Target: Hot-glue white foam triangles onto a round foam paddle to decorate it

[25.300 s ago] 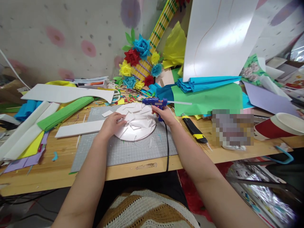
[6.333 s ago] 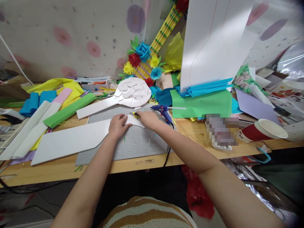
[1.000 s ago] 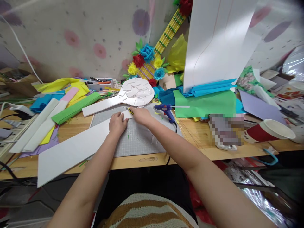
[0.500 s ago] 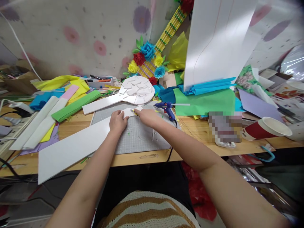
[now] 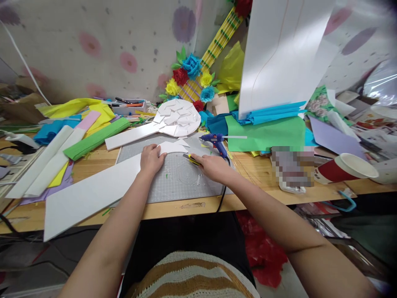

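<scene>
A long white foam board [image 5: 93, 182] slants across the grey cutting mat [image 5: 173, 186], its near left end jutting past the table edge. My left hand [image 5: 151, 160] grips it near the far end, fingers curled on top and thumb along the edge. In my right hand [image 5: 212, 166] is a yellow utility knife [image 5: 194, 159], its blade pointing left, close to the board's curved end piece [image 5: 173, 147]. Behind lies a round white foam shape with a long handle [image 5: 178, 118], covered in broken pieces. A blue glue gun [image 5: 217, 142] rests just beyond my right hand.
Crepe paper rolls [image 5: 96, 138] lie on the left beside a power strip [image 5: 18, 165]. A flower-decorated yellow guitar [image 5: 198, 78] and a tall white board [image 5: 279, 54] stand at the back. On the right are green paper [image 5: 266, 134] and a paper cup [image 5: 344, 169].
My right hand has drawn the utility knife to the right and toward me, off the board's far end. My left hand keeps its hold on the foam board.
</scene>
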{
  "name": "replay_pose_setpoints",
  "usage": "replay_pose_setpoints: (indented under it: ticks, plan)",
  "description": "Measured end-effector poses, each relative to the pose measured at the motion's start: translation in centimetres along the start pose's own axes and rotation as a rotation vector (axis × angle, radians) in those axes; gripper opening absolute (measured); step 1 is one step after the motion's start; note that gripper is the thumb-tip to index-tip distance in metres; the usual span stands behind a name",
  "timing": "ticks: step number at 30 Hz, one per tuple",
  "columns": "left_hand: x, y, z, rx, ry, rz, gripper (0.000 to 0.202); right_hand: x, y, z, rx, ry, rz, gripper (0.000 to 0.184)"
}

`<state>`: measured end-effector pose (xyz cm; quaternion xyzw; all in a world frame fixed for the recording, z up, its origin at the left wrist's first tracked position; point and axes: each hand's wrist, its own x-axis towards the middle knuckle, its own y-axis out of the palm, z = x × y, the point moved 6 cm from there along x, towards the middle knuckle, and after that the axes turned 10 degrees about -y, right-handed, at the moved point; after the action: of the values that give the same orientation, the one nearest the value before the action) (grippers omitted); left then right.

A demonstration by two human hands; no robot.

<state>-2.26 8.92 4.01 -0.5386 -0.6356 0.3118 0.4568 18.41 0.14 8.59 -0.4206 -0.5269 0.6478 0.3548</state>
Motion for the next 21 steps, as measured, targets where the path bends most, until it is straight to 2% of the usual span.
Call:
replay_pose_setpoints:
  ticks: [5,8,10,14,16,19,21]
  plan:
    - [0.0,-0.8,1.1,-0.064,0.068,-0.002,0.040,-0.9,-0.2,-1.8,0.214,0.115,-0.036,0.063]
    - [0.1,-1.0,1.8,-0.039,0.055,0.014,0.058,-0.5,0.1,-2.4,0.398,0.101,-0.003,0.051]
    - [0.2,-1.0,1.9,-0.009,0.040,0.030,0.064,0.2,0.2,-2.7,0.462,0.093,-0.028,0.044]
    - [0.2,-1.5,1.3,-0.004,0.059,-0.034,0.054,2.2,0.2,-3.5,0.247,0.239,-0.205,0.051]
    - [0.0,-2.0,0.9,-0.013,0.078,-0.075,0.053,3.2,0.9,-3.3,0.153,0.299,-0.194,0.055]
    - [-0.5,-2.2,0.2,-0.012,0.101,-0.074,0.052,4.4,1.2,-2.1,0.091,0.281,-0.181,0.051]
    - [-0.8,-2.3,-0.3,-0.009,0.129,-0.064,0.053,5.1,0.6,-1.0,0.093,0.210,-0.242,0.048]
